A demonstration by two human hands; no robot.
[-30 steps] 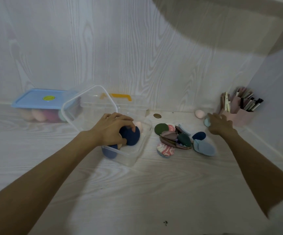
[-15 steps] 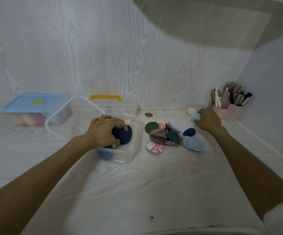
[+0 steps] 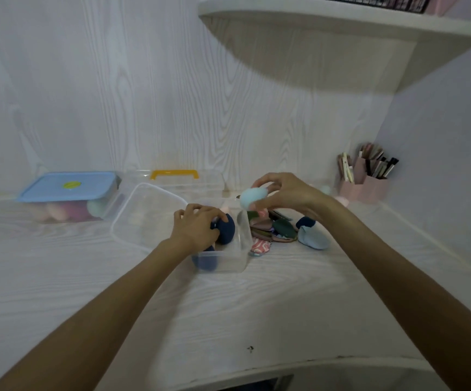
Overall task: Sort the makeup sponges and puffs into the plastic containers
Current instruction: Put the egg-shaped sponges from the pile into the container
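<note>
A clear open container stands mid-table, its hinged lid leaning back to the left. My left hand reaches into it and grips a dark navy puff; another navy puff lies at the bottom. My right hand pinches a light blue sponge in the air just above the container's right rim. To the right lies a pile of puffs in green, pink and patterned colours, with a pale blue puff and a navy one beside it.
A box with a blue lid holds pastel sponges at back left. A clear case with a yellow handle stands behind the open container. A pink holder of brushes sits in the right corner. A shelf overhangs.
My right hand lifted the light blue sponge from near the brush holder and carried it left to above the container. My left hand stayed in the container on the navy puff.
</note>
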